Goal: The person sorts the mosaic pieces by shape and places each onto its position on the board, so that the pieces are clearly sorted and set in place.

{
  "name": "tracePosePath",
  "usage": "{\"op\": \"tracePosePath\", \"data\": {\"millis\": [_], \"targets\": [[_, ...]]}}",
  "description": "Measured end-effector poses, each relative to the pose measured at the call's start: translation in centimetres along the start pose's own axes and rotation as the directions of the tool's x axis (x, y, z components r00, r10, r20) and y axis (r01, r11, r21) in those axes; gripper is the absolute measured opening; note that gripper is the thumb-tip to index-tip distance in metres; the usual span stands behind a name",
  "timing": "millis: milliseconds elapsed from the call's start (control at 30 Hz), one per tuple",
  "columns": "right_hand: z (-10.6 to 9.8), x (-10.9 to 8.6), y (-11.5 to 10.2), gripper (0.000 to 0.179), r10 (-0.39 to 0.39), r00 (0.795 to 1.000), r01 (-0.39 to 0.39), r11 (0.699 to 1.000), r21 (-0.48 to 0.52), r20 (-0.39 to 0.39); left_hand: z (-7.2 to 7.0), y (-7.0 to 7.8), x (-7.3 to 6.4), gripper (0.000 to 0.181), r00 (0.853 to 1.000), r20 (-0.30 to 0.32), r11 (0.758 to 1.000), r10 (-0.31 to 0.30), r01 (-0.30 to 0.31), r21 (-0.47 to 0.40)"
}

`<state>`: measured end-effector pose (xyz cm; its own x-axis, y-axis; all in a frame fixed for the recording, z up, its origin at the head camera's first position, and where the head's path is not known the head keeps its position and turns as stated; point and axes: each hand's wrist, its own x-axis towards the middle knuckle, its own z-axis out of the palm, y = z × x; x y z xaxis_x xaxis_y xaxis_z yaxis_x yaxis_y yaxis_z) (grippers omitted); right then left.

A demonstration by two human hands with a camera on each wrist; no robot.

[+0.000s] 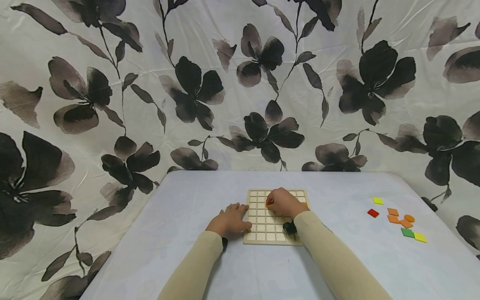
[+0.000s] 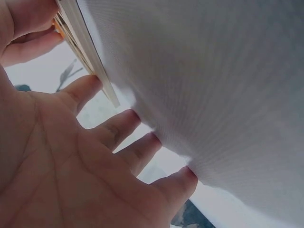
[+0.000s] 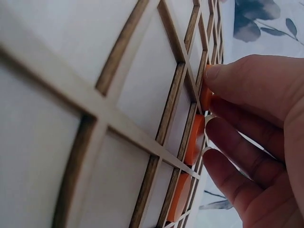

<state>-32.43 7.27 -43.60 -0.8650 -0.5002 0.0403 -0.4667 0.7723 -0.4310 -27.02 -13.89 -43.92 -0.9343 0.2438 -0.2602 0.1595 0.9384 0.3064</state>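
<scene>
A pale wooden grid board (image 1: 258, 237) with square cells lies on the table. My right hand (image 1: 283, 202) is over its upper middle, pinching an orange tile (image 3: 206, 92) between thumb and finger at a cell. Beside that tile, an orange square tile (image 3: 194, 141) and an orange round tile (image 3: 179, 197) sit in cells, as the right wrist view shows. My left hand (image 1: 230, 218) rests at the board's left side with fingers spread. In the left wrist view, one fingertip touches the board's edge (image 2: 90, 52) and the other fingertips press on the white cloth.
To the right on the white-covered table (image 1: 180, 208) lie loose tiles: several orange ones (image 1: 393, 211), a red one (image 1: 373, 213), a green one (image 1: 407, 233) and two yellow ones (image 1: 420, 237). A floral cloth (image 1: 225, 96) hangs behind the table.
</scene>
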Motion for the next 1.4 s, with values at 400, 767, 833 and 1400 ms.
{"op": "tracePosePath", "data": {"millis": [400, 767, 833, 1400], "targets": [[-0.8, -1.0, 0.1, 0.013, -0.002, 1.000, 0.003, 1.000, 0.023, -0.025, 0.0, 0.1, 0.1, 0.073, 1.000, 0.004, 1.000, -0.017, 0.017, 0.006], [-2.3, -3.2, 1.6, 0.019, -0.009, 0.999, 0.011, 0.999, 0.044, -0.034, 0.0, 0.2, 0.0, 0.073, 1.000, 0.005, 1.000, -0.022, 0.022, 0.000], [-2.5, -3.7, 2.0, 0.018, -0.011, 0.999, 0.013, 0.999, 0.047, -0.043, 0.0, 0.2, 0.1, 0.073, 1.000, 0.004, 1.000, -0.020, 0.020, 0.000], [-4.5, -7.2, 6.2, 0.022, 0.093, 0.991, -0.088, 0.995, 0.055, -0.100, -0.1, 0.3, 0.0, 0.073, 1.000, 0.012, 1.000, -0.009, 0.009, -0.003]]}}
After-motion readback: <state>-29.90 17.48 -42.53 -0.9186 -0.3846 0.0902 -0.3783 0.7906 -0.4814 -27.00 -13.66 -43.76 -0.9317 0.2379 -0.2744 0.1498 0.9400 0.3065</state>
